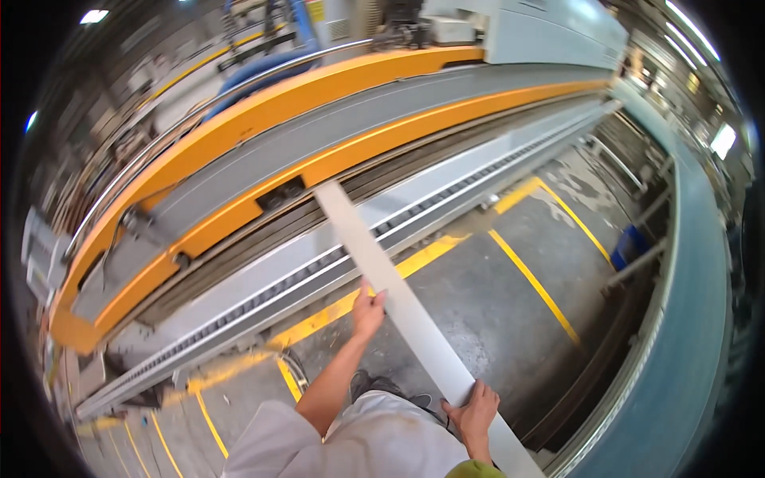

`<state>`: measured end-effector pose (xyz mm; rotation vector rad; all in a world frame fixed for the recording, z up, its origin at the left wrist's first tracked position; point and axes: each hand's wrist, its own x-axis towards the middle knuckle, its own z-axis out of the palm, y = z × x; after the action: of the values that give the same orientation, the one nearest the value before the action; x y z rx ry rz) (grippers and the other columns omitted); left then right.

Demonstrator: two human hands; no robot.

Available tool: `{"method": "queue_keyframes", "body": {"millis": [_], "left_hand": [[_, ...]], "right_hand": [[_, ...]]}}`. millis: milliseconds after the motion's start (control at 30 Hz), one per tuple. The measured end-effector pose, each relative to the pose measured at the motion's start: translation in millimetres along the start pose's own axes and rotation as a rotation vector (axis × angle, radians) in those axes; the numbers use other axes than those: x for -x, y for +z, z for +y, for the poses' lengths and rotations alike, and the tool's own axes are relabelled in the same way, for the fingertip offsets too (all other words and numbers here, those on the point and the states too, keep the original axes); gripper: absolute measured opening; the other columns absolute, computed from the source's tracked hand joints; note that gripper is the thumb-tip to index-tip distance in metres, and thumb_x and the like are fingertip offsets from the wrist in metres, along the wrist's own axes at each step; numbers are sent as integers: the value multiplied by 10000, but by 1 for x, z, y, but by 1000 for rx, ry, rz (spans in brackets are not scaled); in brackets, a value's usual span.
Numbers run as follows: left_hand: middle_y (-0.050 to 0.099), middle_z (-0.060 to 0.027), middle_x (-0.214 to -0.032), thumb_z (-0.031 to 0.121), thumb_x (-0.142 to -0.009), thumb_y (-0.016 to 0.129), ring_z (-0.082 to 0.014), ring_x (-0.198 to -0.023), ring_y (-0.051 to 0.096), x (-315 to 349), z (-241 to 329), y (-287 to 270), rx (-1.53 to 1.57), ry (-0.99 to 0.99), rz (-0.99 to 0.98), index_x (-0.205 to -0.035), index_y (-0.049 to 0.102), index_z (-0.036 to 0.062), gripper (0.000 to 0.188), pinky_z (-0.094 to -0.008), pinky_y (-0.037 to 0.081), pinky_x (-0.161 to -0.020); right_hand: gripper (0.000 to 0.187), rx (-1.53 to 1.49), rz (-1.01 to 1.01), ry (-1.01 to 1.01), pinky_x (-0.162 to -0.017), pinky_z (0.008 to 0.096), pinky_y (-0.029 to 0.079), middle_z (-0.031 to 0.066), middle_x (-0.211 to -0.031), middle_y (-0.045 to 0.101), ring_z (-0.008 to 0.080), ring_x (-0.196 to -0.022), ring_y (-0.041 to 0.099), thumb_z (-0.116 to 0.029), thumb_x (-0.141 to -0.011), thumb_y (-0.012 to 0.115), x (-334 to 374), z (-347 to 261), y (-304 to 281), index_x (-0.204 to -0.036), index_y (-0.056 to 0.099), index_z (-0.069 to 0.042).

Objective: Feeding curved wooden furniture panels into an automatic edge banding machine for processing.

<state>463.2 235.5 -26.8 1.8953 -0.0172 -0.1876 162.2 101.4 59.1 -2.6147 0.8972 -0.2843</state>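
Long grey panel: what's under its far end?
The far end of the long grey panel lies over the machine's grey chain track, reaching toward the orange-edged belt. The track beneath is covered. Left hand and right hand grip the panel's edges.

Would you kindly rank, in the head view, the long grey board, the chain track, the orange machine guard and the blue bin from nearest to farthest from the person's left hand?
From the left hand:
1. Long grey board, held at its edge, just right of the hand.
2. Chain track, just above and left.
3. Orange machine guard, farther up-left, beyond the track.
4. Blue bin, far to the right.
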Motion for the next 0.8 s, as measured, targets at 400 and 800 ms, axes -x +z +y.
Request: {"method": "queue_keyframes", "body": {"millis": [400,800], "left_hand": [[669,-58,-768,159,-929,644,-84,-594,566,-24,27,71,54,-76,2,-1544,180,111,772,-263,471,-531],[629,-111,-1170,49,-923,608,-146,-913,605,-71,89,131,228,-139,-228,-1539,138,43,774,-248,492,-765]], "right_hand": [[854,29,20,-29,-868,446,416,164,-923,597,362,-891,566,-338,-429,910,-69,52,-12,-1119,554,17],[793,83,-1,64,-937,466,383,158,-943,601,350,-922,560,-406,-476,888,-136,97,-31,-1079,564,-6]]}}
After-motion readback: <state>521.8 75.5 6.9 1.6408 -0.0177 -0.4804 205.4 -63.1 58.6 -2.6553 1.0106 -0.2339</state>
